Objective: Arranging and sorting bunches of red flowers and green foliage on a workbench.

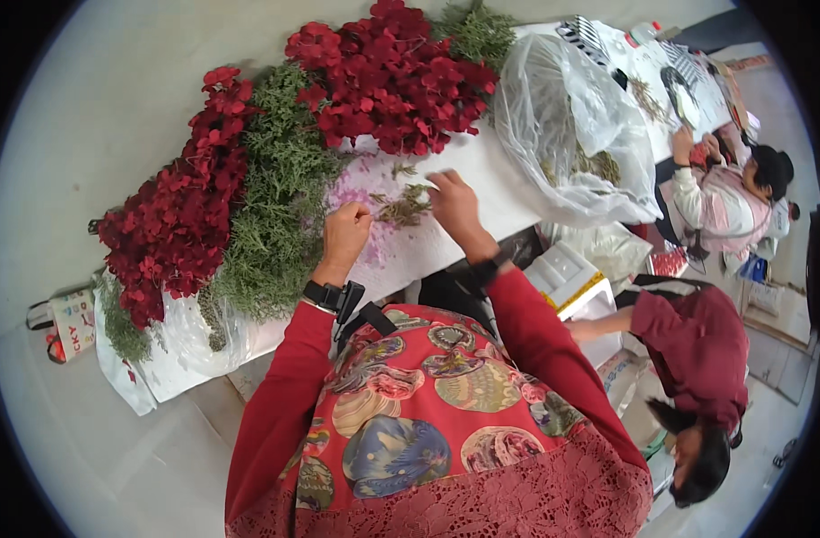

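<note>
My left hand [348, 231] is closed in a pinch above the pink-stained white table cover [368, 255]; whatever it holds is too small to make out. My right hand [456, 208] has loosely bent fingers, slightly apart, just right of some dry green-brown sprigs [403, 206], with nothing visible in them. Red flower clusters [387, 81] lie at the back, and more red flowers [172, 233] lie at the left. Grey-green foliage [275, 179] runs between the two masses of flowers, beside my left hand.
A clear plastic bag [571, 125] with dried stems sits right of my right hand. A white box [567, 278] stands below the table's edge. A co-worker in pink and white [728, 206] works at the far right; a person in maroon [692, 350] bends near my right arm.
</note>
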{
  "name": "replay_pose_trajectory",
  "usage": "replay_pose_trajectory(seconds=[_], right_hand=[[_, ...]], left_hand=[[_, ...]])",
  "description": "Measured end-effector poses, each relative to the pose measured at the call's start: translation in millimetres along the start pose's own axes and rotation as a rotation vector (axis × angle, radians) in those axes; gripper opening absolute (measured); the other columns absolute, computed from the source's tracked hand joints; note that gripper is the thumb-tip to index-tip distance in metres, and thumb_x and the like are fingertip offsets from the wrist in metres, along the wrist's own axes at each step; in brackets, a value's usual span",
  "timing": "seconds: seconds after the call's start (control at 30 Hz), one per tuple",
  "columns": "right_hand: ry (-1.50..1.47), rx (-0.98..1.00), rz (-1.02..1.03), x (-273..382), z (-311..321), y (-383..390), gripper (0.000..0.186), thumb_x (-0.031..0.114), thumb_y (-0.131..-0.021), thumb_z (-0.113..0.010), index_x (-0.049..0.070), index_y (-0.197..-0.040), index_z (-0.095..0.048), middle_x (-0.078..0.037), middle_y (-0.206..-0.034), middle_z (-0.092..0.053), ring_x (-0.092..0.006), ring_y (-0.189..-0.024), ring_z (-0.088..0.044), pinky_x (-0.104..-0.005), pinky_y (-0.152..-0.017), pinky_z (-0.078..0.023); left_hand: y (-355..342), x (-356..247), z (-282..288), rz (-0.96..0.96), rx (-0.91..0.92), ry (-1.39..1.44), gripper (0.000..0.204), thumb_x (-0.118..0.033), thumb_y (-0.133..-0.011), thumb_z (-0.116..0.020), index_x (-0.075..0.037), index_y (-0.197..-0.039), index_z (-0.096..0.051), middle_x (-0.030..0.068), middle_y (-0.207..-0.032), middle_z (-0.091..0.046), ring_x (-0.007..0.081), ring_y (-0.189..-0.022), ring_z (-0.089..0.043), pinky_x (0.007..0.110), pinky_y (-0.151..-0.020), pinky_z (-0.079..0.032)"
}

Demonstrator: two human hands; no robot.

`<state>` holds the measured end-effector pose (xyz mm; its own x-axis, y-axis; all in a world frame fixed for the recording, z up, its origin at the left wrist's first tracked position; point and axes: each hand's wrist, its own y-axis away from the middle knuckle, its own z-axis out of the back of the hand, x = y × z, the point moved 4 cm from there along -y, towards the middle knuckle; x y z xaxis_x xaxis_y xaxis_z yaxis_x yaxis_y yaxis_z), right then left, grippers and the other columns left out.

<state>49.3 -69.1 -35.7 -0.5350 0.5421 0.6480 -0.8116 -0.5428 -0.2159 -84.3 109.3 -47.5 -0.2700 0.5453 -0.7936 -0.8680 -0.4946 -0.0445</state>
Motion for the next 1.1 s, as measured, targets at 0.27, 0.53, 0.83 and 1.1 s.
replay_pose_trajectory(seconds=[0.27, 0.53, 0.83, 1.1], right_hand=[[0.371, 0.455, 0.473, 0, -85, -68, 0.013, 0.010, -0.074, -0.061, 0.008, -0.086, -0.067, -0.014, -0.088, -0.061, -0.0348, -0.073, -0.061, -0.0438, -0.065, -0.051], [-0.791, 0.386, -0.274, -29, -14, -71, 0.008, 0.005, -0.082, -0.065, 0.001, -0.090, -0.066, -0.009, -0.089, -0.064, -0.0218, -0.074, -0.062, -0.0342, -0.067, -0.053], [-1.490, 0.648, -0.516, -12, 28, -71, 0.020, 0.000, -0.088, -0.061, -0.001, -0.107, -0.062, -0.008, -0.091, -0.066, -0.0142, -0.079, -0.061, -0.0270, -0.072, -0.051], [-0.988, 0.650, -0.137, -6, 60, -79, 0.023, 0.004, -0.086, -0.066, 0.001, -0.109, -0.063, -0.003, -0.094, -0.065, -0.0113, -0.083, -0.061, -0.0251, -0.074, -0.051]], left_hand=[[-18, -8, 8, 0.197, -0.095, 0.027, 0.013, -0.011, -0.077, -0.071, -0.003, -0.086, -0.066, 0.0142, -0.080, -0.066, 0.0249, -0.070, -0.066, 0.033, -0.063, -0.052], [-32, -53, -17, 0.315, -0.055, 0.522, 0.029, -0.008, -0.081, -0.072, 0.002, -0.108, -0.064, 0.0060, -0.096, -0.067, 0.0114, -0.074, -0.063, 0.025, -0.067, -0.052], [-57, -118, -39, 0.180, -0.068, 0.792, 0.027, -0.005, -0.082, -0.070, 0.003, -0.107, -0.064, 0.0074, -0.094, -0.063, 0.0111, -0.075, -0.063, 0.023, -0.063, -0.049], [-49, -114, -45, 0.084, -0.069, 0.484, 0.026, -0.001, -0.084, -0.067, 0.001, -0.109, -0.064, 0.0014, -0.084, -0.064, 0.0060, -0.072, -0.060, 0.019, -0.060, -0.048]])
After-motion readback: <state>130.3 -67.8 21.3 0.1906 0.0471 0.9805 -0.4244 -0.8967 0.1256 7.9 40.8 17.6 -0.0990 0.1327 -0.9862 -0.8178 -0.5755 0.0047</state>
